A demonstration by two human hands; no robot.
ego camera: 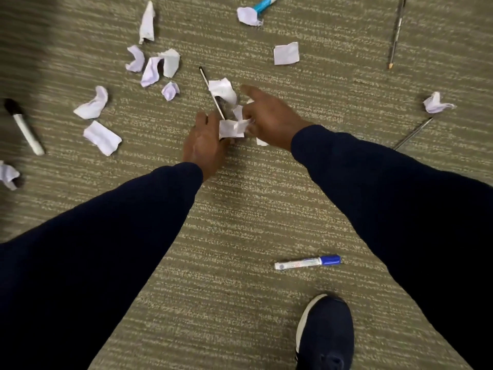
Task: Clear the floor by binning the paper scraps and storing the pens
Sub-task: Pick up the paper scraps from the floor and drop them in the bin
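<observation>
Your L hand (204, 145) is curled round a white scrap (230, 128), fingers closed on its left edge. Your R hand (269, 116) touches the same scrap from the right, fingers half spread; can't tell if it's gripping or just pressing. A thin pen (212, 93) runs up-left from between both hands, partly under another scrap (222, 90); can't tell whether either hand holds it.

Landmark = held scrap. Scraps on the carpet (240, 209): approx 14 visible incl. the held one.
- Up-left: cluster of 5 (152, 72), touching or just beside each other.
- Left: 2 more (101, 137), well apart from it.
- Far left at frame edge: 1 (8, 174).
- Up-right: flat square one (286, 53), and 1 at the top (249, 16) against a teal marker (266, 2).
- Far right: 1 crumpled (436, 103).
- Just right, under R wrist: small bit (261, 142).

Pens/markers: 6.
- Black-cap marker (25, 128) far left.
- Blue-cap marker (306, 263) below-right, near your shoe (325, 335).
- Thin pen (397, 33) top right.
- Another thin pen (413, 133) right, below the crumpled scrap.
</observation>
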